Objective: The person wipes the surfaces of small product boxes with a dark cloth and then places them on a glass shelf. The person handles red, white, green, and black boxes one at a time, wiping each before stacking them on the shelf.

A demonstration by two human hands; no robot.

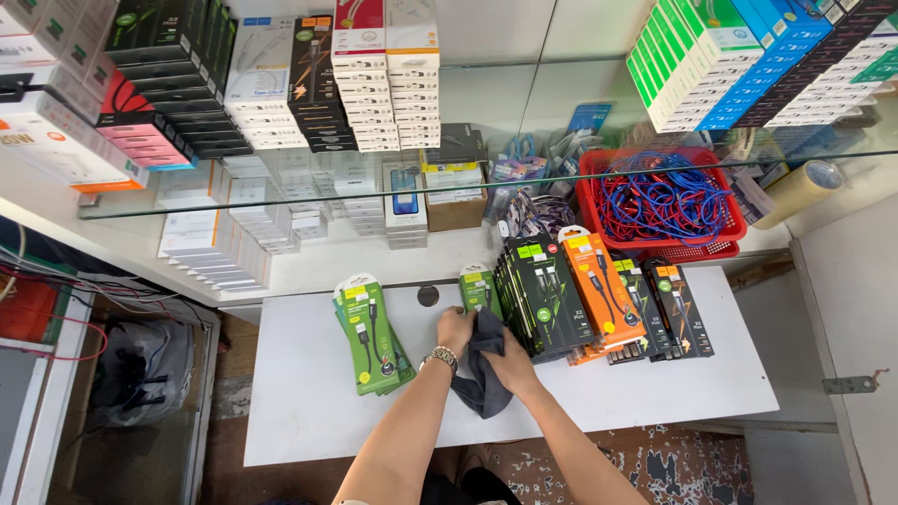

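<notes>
Left hand (456,329), with a watch (440,357) at the wrist, has its fingers curled closed on the upper edge of a grey cloth (482,369). Right hand (513,363) lies over the cloth's right side, fingers pressed to it; whether they grip cannot be told. The cloth rests on the white table (309,411), near its middle, hanging towards the front edge. Just behind the left hand stands a green cable pack (478,288). Left of it lies a green stack (372,335); right of the hands, black packs (547,295) and an orange pack (599,285). Behind, a red basket (662,198) holds blue cables.
</notes>
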